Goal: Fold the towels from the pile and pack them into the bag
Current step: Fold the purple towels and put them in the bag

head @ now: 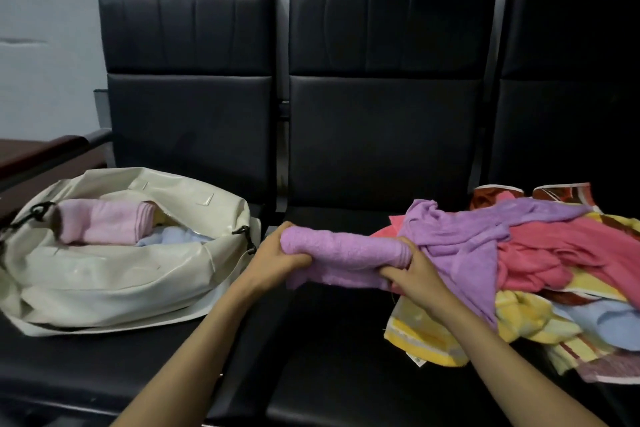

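A lilac towel (346, 250) is rolled into a tube above the middle black seat, a loose flap hanging under it. My left hand (277, 255) grips its left end. My right hand (415, 276) grips its right end, fingers curled under the roll. An open cream bag (104, 284) lies on the left seat; inside it are a rolled pink towel (104, 224) and a pale blue towel (180, 236). The pile of towels (540, 263) lies on the right seat: another lilac one on top, then coral, yellow, light blue and patterned ones.
A row of black padded seats (346, 357) with tall backrests stands against a grey wall. A dark red armrest (45, 152) is at the far left. Bare seat surface shows in front of the bag and under my forearms.
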A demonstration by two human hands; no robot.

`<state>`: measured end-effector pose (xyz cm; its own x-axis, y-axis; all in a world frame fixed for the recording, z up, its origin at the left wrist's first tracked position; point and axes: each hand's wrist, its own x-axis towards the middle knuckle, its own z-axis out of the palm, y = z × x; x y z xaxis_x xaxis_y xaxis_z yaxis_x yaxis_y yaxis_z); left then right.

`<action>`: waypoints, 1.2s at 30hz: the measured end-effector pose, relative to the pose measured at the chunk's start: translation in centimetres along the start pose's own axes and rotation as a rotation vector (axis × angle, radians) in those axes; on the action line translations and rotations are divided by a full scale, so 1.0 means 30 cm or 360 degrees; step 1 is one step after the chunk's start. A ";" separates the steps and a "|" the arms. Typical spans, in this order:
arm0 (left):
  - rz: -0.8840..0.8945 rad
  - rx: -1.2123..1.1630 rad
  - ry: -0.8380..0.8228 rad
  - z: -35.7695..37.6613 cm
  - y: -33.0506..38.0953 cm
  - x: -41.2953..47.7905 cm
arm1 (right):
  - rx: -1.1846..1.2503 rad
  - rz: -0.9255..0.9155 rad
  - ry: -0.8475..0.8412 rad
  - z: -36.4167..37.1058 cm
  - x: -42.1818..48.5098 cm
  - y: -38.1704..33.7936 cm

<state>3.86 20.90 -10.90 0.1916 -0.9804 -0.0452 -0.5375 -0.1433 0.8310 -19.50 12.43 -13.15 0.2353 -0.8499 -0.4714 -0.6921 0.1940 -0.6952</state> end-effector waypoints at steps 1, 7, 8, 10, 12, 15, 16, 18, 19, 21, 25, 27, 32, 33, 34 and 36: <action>-0.0221 0.0102 0.0059 -0.002 -0.001 0.011 | 0.0039 -0.0160 -0.0017 0.022 0.001 -0.022; 0.0336 -0.0467 0.0705 -0.154 -0.061 -0.012 | 0.0414 -0.1028 0.0242 0.176 -0.006 -0.269; 0.0329 -0.0401 0.0746 -0.192 -0.076 0.004 | 0.0354 -0.1079 0.0211 0.205 0.014 -0.319; 0.0308 -0.0194 0.0803 -0.298 -0.113 0.033 | 0.0262 -0.1144 0.0193 0.262 0.043 -0.433; 0.0255 -0.0165 0.0864 -0.424 -0.177 0.037 | 0.0153 -0.1197 0.0116 0.334 0.074 -0.535; 0.0111 -0.0428 0.0725 -0.628 -0.294 0.003 | -0.0002 -0.1175 -0.0014 0.460 0.110 -0.715; 0.0057 -0.0483 0.0648 -0.696 -0.332 -0.014 | -0.0036 -0.1163 -0.0062 0.505 0.118 -0.767; -0.0064 -0.0452 0.0602 -0.820 -0.411 -0.046 | -0.0086 -0.1178 -0.0153 0.599 0.131 -0.856; -0.0114 -0.0402 0.0608 -0.877 -0.447 -0.062 | -0.0110 -0.1195 -0.0207 0.649 0.137 -0.893; -0.0204 -0.0287 0.0668 -0.978 -0.524 -0.073 | -0.0141 -0.1194 -0.0302 0.744 0.143 -0.951; -0.0368 0.0053 0.0786 -1.098 -0.663 -0.095 | -0.0085 -0.1062 -0.0429 0.929 0.150 -1.015; -0.0420 0.0311 0.0729 -1.130 -0.744 -0.115 | -0.0132 -0.0989 -0.0455 1.000 0.147 -1.017; -0.0389 0.0741 0.0612 -1.128 -0.778 -0.132 | -0.0202 -0.1000 -0.0385 1.085 0.153 -0.994; -0.0381 0.0829 0.0569 -1.134 -0.772 -0.134 | -0.0197 -0.1010 -0.0374 1.086 0.151 -0.994; -0.0403 0.0903 0.0537 -1.142 -0.769 -0.139 | -0.0201 -0.1023 -0.0364 1.085 0.149 -0.992; -0.0425 0.1003 0.0523 -1.160 -0.764 -0.152 | -0.0235 -0.1045 -0.0359 1.084 0.137 -0.987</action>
<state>43.89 33.35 -10.43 0.5627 -0.8252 0.0495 -0.7873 -0.5167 0.3364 24.15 19.14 -12.16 0.7603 -0.6430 -0.0921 -0.4401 -0.4057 -0.8010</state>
